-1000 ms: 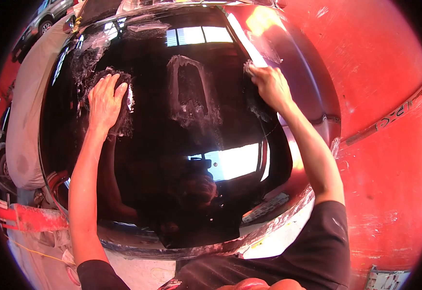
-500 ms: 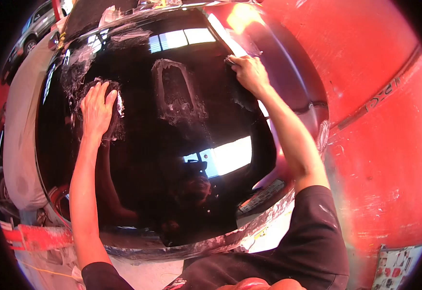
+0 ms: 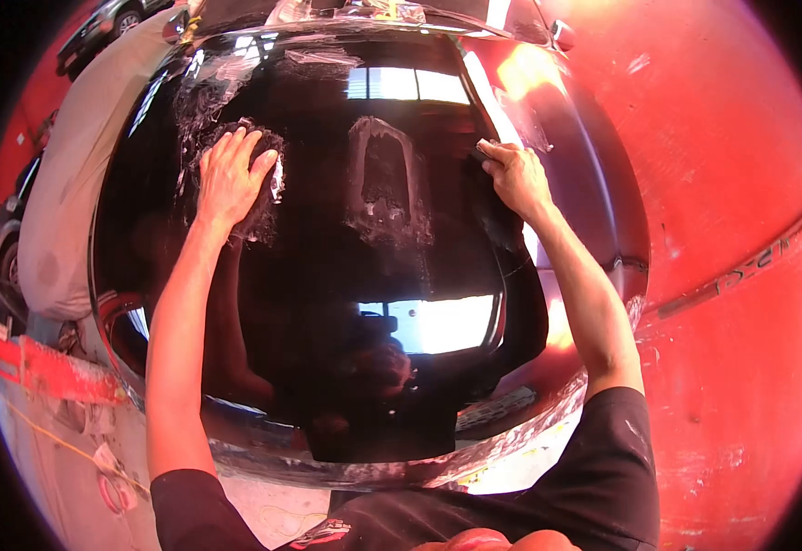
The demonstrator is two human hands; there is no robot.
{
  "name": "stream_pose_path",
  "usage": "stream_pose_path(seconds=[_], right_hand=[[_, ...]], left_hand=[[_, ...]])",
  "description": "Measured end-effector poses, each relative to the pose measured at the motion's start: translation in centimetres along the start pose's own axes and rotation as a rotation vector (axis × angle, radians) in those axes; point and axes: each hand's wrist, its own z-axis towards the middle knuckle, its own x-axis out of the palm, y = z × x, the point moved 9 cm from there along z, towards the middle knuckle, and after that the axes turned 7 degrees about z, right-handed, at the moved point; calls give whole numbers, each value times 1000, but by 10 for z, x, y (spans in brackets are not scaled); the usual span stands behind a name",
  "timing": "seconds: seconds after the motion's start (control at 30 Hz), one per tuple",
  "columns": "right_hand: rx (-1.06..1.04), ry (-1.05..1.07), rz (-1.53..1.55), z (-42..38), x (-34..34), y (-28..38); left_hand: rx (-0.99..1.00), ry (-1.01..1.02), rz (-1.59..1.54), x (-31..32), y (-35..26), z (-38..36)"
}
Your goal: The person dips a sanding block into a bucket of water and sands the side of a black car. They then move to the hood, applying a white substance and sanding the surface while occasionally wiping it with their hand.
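Observation:
A glossy black car hood [image 3: 327, 262] fills the middle of the head view. My left hand [image 3: 229, 179] lies flat over a whitish smeared patch on the left part of the hood, fingers stretched forward. A light edge shows beside its thumb, and whatever is under the palm is hidden. Near the hood's right edge, my right hand [image 3: 515, 179] pinches something small, too small to name, against the surface. Between the hands, a U-shaped pale smear [image 3: 403, 174] marks the hood. More whitish streaks [image 3: 213, 92] run toward its far left corner.
Beyond the hood are the car's windshield base and a side mirror [image 3: 561, 35]. A covered vehicle [image 3: 66, 211] stands close on the left, with another car [image 3: 112, 28] behind it. Red floor [image 3: 740, 367] lies on the right. A yellow cord [image 3: 61, 445] runs along the lower left floor.
The camera view has shifted, so the car and both hands appear farther right. My right hand has slid slightly nearer to me along the hood's edge. My left hand stays over its smeared patch.

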Motion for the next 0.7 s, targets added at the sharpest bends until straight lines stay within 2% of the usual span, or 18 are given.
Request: stream_pose_path(seconds=[0.1, 0.2, 0.23, 0.37, 0.5, 0.7], right_hand=[[2, 78, 73, -2, -10, -6], [10, 40, 291, -7, -44, -27], [-10, -20, 258, -3, -50, -49], [75, -30, 95, 18, -54, -126], [-157, -3, 86, 44, -40, -125], [-181, 71, 72, 69, -20, -122]], left_hand=[[-3, -8, 31, 0, 4, 1], [-12, 8, 46, 3, 3, 2], [-35, 27, 48, 0, 1, 0], [-81, 88, 86, -4, -5, 2], [-114, 116, 95, -8, -7, 3], [-134, 128, 108, -7, -6, 4]])
